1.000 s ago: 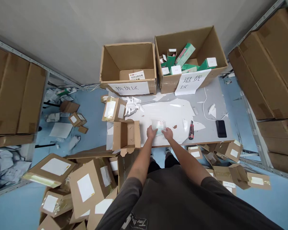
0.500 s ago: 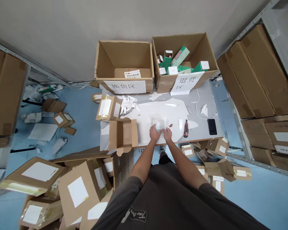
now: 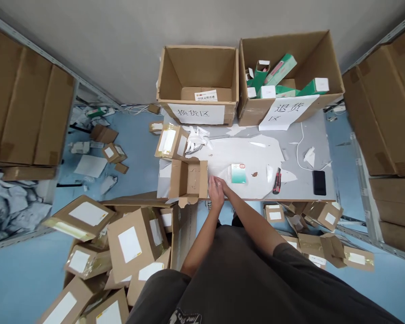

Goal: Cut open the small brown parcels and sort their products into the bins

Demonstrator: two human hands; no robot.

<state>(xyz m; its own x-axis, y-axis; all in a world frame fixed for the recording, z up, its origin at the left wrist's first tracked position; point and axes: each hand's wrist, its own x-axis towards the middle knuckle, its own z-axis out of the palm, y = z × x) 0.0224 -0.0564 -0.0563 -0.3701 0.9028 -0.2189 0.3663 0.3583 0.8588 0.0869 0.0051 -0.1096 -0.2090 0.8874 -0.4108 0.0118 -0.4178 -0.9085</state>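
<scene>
My left hand (image 3: 216, 193) and my right hand (image 3: 224, 185) are close together at the table's front edge, fingers drawn in. They are just right of an open cardboard box (image 3: 203, 179), beside its side flap; whether they touch it I cannot tell. What is between the fingers, if anything, is too small to make out. A small white-and-green box (image 3: 238, 173) lies by itself on the white table covering, right of my hands. Farther right are a red-and-black box cutter (image 3: 277, 181) and a black phone (image 3: 319, 183).
Two large labelled cartons stand at the back, the left one (image 3: 197, 67) with a printed card inside, the right one (image 3: 290, 49) with several green boxes. A taped parcel (image 3: 170, 141) and white scraps (image 3: 198, 138) are on the table's left. Parcels (image 3: 130, 243) crowd a big carton at front left.
My hands have let go of the small white-and-green box, which now lies on the table, and moved left beside the open cardboard box. The whole view has shifted.
</scene>
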